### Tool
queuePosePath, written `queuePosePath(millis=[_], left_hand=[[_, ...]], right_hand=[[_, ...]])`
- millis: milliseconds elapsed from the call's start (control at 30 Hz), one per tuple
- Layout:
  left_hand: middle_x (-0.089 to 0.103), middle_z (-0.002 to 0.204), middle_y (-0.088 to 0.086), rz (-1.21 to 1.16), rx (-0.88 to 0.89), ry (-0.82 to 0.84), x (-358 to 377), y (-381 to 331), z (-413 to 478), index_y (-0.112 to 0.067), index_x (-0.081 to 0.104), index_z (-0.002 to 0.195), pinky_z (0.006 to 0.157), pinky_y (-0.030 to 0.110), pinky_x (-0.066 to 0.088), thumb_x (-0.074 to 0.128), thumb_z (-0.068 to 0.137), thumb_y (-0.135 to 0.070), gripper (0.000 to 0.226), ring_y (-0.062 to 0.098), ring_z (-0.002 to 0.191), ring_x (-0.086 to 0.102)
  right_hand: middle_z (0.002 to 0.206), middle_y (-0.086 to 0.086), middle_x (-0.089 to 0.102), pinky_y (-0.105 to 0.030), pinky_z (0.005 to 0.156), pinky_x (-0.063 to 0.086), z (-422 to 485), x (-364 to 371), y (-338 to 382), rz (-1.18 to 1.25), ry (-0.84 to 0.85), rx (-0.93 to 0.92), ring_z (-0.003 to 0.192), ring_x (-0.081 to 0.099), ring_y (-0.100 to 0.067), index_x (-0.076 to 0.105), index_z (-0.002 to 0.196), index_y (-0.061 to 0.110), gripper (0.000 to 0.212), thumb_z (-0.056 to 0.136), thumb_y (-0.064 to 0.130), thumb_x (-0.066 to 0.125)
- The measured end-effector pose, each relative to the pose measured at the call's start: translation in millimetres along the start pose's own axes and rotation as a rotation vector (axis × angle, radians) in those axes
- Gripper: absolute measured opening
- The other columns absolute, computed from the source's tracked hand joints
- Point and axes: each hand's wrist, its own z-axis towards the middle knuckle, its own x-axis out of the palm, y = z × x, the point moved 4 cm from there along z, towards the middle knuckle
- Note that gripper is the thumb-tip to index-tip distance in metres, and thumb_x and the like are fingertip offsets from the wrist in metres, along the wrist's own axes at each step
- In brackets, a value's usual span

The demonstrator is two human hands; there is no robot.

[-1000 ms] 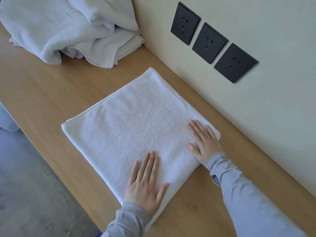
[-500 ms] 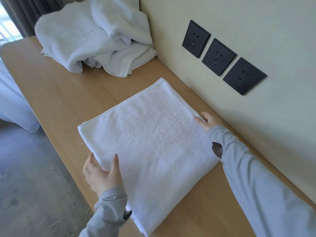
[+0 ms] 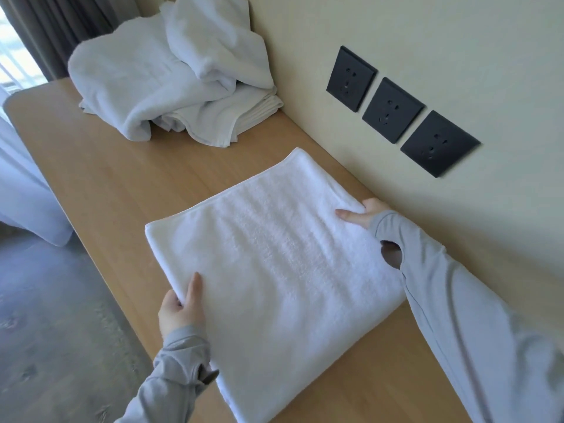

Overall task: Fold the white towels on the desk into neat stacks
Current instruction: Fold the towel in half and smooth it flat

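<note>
The folded towel [image 3: 274, 270] lies flat and square on the bench [image 3: 122, 184], close to the wall [image 3: 457, 41]. The left hand [image 3: 180, 309] grips its near edge, thumb on top, fingers tucked under. The right hand [image 3: 363, 215] pinches the wall-side edge the same way, likely a two-sided hold to lift or fold it without spoiling the layers. Beyond, the unfolded pile [image 3: 152, 87] sits at the far end. Three dark sockets [image 3: 393, 111] on the wall, and no readable writing anywhere.
</note>
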Motion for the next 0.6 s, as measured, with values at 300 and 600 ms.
queuePosePath(millis=[300,600], left_hand=[[0.05,0.059,0.005,0.357,0.535,0.426,41.4,-117.6,8.2,0.0,0.056,0.066,0.051,0.031,0.035,0.068,0.075,-0.046,0.049,0.02,0.055,0.044],[0.065,0.088,0.012,0.891,0.644,0.769,166.8,-92.4,15.2,-0.006,0.068,0.096,0.073,0.032,0.042,0.057,0.076,-0.049,0.048,0.031,0.084,0.058]], right_hand=[[0.07,-0.003,0.065,-0.026,0.053,0.043,-199.9,10.7,-105.1,0.569,-0.479,0.202,0.068,0.063,-0.022,0.063,0.075,0.011,0.042,0.071,0.052,0.073],[0.096,-0.016,0.068,-0.042,0.082,0.052,-258.8,129.7,-170.5,0.905,-0.642,0.598,0.089,0.065,-0.032,0.063,0.104,0.0,0.042,0.083,0.037,0.066]])
